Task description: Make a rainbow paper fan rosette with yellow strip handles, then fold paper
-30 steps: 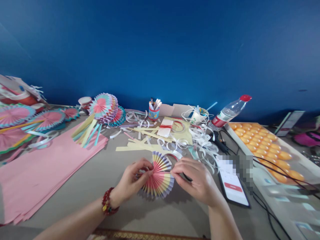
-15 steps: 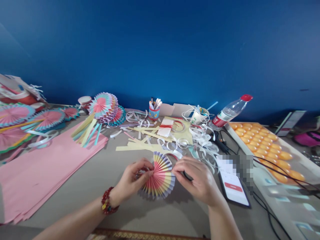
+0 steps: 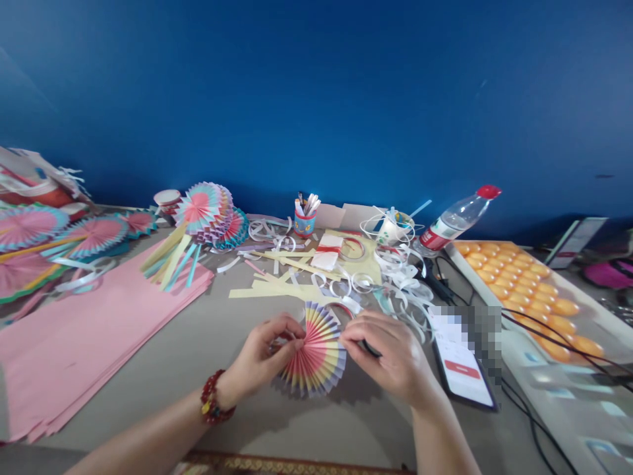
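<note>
A pleated paper fan (image 3: 319, 361), pink at its centre with yellow and lavender bands, is spread nearly into a full circle above the table. My left hand (image 3: 271, 349), with a red beaded bracelet (image 3: 213, 399) at the wrist, pinches it near the centre on its left side. At the fan's right edge, the thumb and fingertips of my right hand (image 3: 383, 349) are closed on the outer rim. Something dark shows between the fingers of that hand, but I cannot make it out.
Pink sheets (image 3: 93, 336) lie stacked at left under finished pleated rosettes (image 3: 205, 211). Paper strips (image 3: 277, 290) and curled tape liners (image 3: 405, 297) litter the back. A phone (image 3: 465, 369), a water bottle (image 3: 455, 221) and a tray of orange balls (image 3: 519, 284) stand right.
The paper fan has shifted only very slightly. Both hands keep the same grip and place.
</note>
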Demonstrator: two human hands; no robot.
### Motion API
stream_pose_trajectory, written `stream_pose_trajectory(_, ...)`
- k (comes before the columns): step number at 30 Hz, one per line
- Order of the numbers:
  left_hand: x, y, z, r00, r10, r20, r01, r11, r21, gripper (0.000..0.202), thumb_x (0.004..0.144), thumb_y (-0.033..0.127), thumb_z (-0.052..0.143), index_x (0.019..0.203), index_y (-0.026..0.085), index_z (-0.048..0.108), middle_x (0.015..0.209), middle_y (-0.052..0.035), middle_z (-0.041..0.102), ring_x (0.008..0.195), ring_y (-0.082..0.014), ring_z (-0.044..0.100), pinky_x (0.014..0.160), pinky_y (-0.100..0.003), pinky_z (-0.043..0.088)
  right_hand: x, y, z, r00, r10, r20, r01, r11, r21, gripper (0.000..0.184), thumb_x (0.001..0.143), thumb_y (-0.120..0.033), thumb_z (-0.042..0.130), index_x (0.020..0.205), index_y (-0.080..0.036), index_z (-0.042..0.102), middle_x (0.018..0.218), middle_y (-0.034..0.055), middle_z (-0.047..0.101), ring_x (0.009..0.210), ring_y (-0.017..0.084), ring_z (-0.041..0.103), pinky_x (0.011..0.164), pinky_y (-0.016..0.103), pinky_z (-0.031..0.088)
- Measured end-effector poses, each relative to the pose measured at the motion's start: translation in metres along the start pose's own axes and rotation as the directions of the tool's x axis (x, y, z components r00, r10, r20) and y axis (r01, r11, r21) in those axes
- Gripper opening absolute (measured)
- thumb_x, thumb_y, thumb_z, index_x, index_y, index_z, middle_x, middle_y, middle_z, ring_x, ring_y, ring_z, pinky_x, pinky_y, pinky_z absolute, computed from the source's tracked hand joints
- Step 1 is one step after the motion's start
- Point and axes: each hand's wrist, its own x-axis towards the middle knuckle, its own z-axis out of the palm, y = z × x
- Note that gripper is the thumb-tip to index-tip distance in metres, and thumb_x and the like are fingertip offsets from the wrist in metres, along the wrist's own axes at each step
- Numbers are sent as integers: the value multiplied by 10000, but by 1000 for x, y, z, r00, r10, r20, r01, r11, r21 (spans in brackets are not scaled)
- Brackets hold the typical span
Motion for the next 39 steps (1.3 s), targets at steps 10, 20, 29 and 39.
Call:
stream_pose_trajectory(10,1,-1,-1,999,44,13,-45,999,21,134,929,273,558,891,157,614,897,-48,605,817,-141,565,733,-234,447,-2,0,1,1000,0,-3,0,1000,-11,122,893,-94,579,875,-211,606,775,14,670,718,153,590,729,298,477)
stream_pose_trajectory(20,2,-5,-1,998,-15,62,16,1000,-26,154,918,301,577,865,158,595,881,-34,569,801,-137,536,708,-228,415,1,-1,0,1000,8,29,-6,998,-67,117,926,-133,541,855,-212,590,777,23,667,719,159,591,734,302,473)
stream_pose_trajectory(29,5,-13,-2,987,-70,143,97,977,-192,171,899,321,614,888,152,585,852,-21,561,777,-132,490,710,-236,376,-1,1,2,999,-2,41,5,997,-74,114,933,-145,529,861,-214,586,780,33,664,724,168,588,735,304,471)
stream_pose_trajectory(39,4,-13,0,973,-100,208,148,962,-228,208,887,350,628,875,150,574,825,-12,529,760,-125,462,715,-237,369,1,0,2,997,8,73,0,994,-109,147,953,-173,499,850,-205,598,780,32,665,722,163,582,742,301,476)
